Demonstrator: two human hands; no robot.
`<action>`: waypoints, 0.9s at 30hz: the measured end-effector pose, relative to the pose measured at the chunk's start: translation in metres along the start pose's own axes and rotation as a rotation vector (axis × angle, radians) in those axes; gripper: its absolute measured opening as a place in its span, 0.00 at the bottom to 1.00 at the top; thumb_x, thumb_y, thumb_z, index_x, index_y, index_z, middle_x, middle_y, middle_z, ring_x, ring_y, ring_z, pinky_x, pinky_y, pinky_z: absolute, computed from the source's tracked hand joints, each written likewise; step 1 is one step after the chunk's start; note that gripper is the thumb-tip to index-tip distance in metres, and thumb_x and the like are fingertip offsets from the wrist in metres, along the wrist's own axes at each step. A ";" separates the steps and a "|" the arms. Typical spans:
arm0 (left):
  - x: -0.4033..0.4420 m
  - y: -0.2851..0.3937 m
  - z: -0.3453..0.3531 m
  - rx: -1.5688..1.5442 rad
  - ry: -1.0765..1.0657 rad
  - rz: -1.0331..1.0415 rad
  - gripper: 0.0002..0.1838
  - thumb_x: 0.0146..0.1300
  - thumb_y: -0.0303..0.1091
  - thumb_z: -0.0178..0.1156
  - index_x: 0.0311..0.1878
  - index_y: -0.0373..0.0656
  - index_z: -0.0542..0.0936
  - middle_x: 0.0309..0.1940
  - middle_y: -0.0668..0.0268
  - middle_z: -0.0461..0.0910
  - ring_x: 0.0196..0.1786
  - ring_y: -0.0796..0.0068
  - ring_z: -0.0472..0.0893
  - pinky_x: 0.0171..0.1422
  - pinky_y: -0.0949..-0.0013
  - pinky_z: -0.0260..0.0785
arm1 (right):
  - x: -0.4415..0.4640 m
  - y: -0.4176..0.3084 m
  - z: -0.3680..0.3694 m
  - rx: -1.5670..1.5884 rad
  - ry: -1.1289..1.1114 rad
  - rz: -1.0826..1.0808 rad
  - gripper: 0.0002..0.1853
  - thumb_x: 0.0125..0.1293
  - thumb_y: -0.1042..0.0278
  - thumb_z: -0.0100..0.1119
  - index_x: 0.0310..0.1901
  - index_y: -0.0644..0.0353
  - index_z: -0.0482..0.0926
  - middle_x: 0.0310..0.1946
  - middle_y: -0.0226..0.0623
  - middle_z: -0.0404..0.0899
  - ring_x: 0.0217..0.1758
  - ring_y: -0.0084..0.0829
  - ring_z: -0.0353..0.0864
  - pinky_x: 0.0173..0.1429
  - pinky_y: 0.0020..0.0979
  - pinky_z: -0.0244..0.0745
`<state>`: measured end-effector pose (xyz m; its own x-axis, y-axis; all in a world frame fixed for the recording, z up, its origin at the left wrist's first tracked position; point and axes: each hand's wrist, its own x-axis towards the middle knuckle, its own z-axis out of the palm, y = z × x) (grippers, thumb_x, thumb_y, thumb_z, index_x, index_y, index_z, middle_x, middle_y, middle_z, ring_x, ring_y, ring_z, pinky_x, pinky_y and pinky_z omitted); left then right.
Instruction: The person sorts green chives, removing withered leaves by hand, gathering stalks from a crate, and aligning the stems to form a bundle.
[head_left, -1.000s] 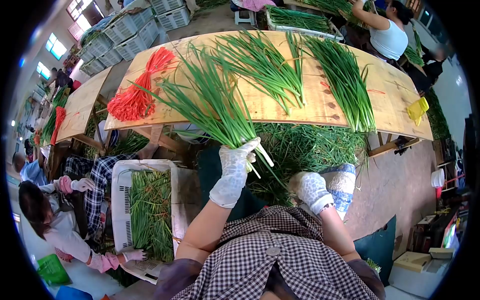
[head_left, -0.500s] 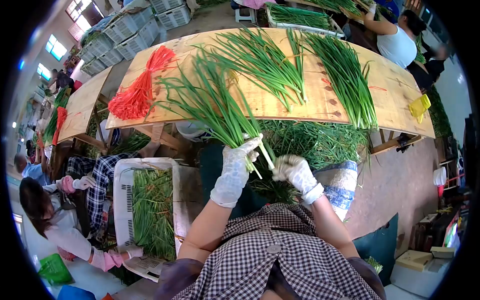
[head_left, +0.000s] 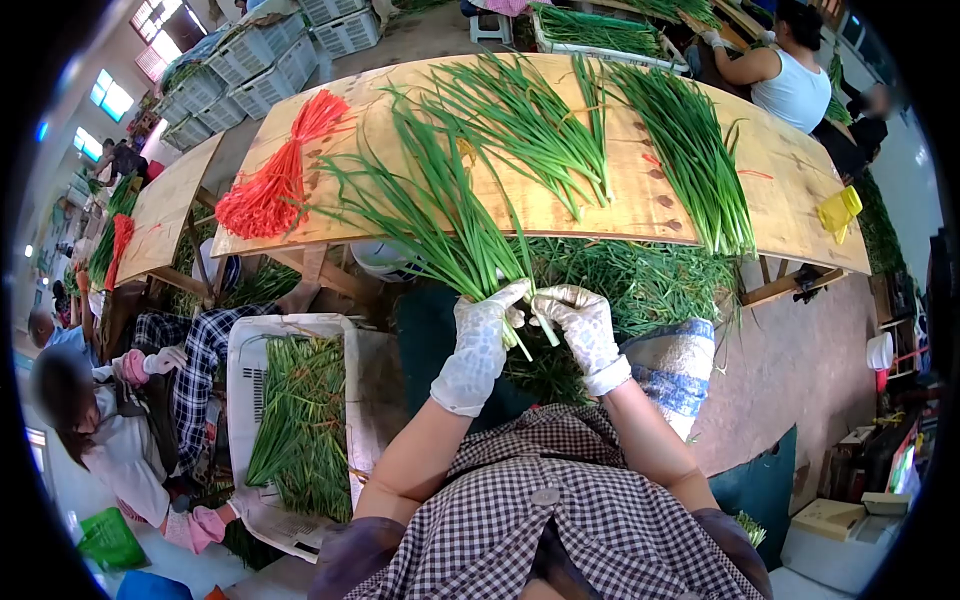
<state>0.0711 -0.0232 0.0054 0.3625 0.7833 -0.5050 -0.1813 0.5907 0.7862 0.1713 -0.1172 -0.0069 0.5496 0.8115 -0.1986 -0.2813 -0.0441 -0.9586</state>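
My left hand [head_left: 478, 335], in a whitish patterned glove, is closed around the lower stems of a bunch of garlic chives [head_left: 440, 220]. Their leaves fan up and left over the near edge of the wooden table [head_left: 640, 215]. Close beside it, my gloved right hand [head_left: 580, 330] pinches at the pale stem ends on the bunch's right side. Cut ends stick out below both hands. Further back lie a loose pile of chives [head_left: 540, 140] and, to its right, a thicker pile [head_left: 690, 150]. A bundle of red ties [head_left: 275, 175] lies on the left.
A heap of loose leaves [head_left: 640, 285] fills the space beneath the table. At my left stands a white crate [head_left: 238, 400] holding greens, with a seated person [head_left: 120, 440] beside it. A yellow plastic object [head_left: 840, 212] sits at the table's right end. Another person [head_left: 785, 85] works behind.
My right hand has come in to the stems and now pinches there. The bunch has shifted slightly. The person at left has drawn a hand back from the crate, where some chives now lie differently.
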 end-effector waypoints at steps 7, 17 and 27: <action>0.009 -0.002 -0.003 -0.046 0.020 0.066 0.13 0.52 0.18 0.67 0.39 0.39 0.76 0.30 0.60 0.83 0.17 0.78 0.75 0.18 0.76 0.67 | -0.017 0.006 -0.009 0.085 0.094 -0.162 0.07 0.68 0.76 0.53 0.42 0.70 0.78 0.35 0.36 0.82 0.35 0.25 0.82 0.43 0.23 0.79; -0.002 -0.004 0.007 0.017 0.047 0.032 0.15 0.49 0.16 0.69 0.40 0.37 0.76 0.29 0.60 0.83 0.13 0.78 0.72 0.14 0.75 0.64 | -0.006 0.000 0.005 -0.078 0.106 -0.150 0.10 0.61 0.70 0.66 0.40 0.69 0.83 0.32 0.33 0.85 0.31 0.15 0.79 0.37 0.21 0.76; -0.030 0.052 -0.001 -0.104 -0.321 0.377 0.16 0.56 0.17 0.62 0.48 0.38 0.75 0.39 0.59 0.80 0.39 0.69 0.83 0.46 0.69 0.80 | -0.025 0.062 -0.081 -1.792 -0.457 0.339 0.18 0.62 0.52 0.56 0.42 0.59 0.83 0.38 0.47 0.83 0.42 0.41 0.84 0.47 0.39 0.79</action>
<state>0.0497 -0.0160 0.0606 0.5143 0.8565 -0.0445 -0.4383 0.3071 0.8448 0.2037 -0.1870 -0.0779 0.3450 0.6981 -0.6274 0.8948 -0.4465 -0.0048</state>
